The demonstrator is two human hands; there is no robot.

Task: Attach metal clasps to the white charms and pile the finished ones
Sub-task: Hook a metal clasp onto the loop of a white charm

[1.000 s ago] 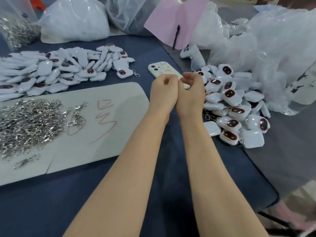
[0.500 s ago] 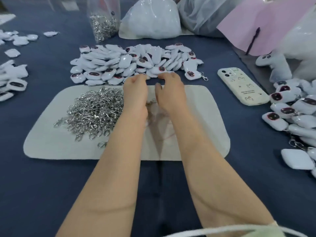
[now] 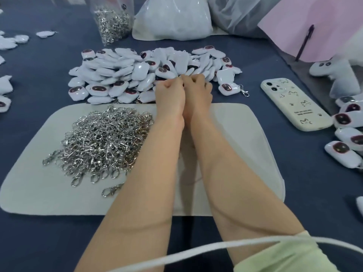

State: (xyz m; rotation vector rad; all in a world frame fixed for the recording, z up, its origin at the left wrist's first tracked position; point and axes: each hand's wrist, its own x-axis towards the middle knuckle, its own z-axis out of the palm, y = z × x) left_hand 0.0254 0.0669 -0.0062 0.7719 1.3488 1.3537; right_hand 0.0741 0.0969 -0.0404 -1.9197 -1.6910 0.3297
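Dozens of white charms [image 3: 125,75] with dark red ovals are heaped on the blue cloth beyond a pale mat [image 3: 235,134]. A heap of metal clasps [image 3: 102,140] covers the mat's left half. My left hand [image 3: 170,93] and my right hand [image 3: 198,91] are pressed side by side at the near edge of the charm heap. Their fingers are curled and the fingertips meet, pinching a small piece that the fingers mostly hide. Charms with clasps attached [image 3: 345,140] are piled at the right edge. One more clasped charm [image 3: 228,88] lies just right of my right hand.
A white phone [image 3: 294,106] lies right of the mat. At the back stand a clear bag of clasps [image 3: 113,20], white plastic bags [image 3: 172,22] and a pink sheet [image 3: 314,22]. More white pieces [image 3: 5,85] lie along the left edge. A white cord [image 3: 216,250] crosses the bottom.
The view swung left from the clasped pile to the mat and the loose charms. My hands parted to reach into the loose heap, then came together again at its near edge.
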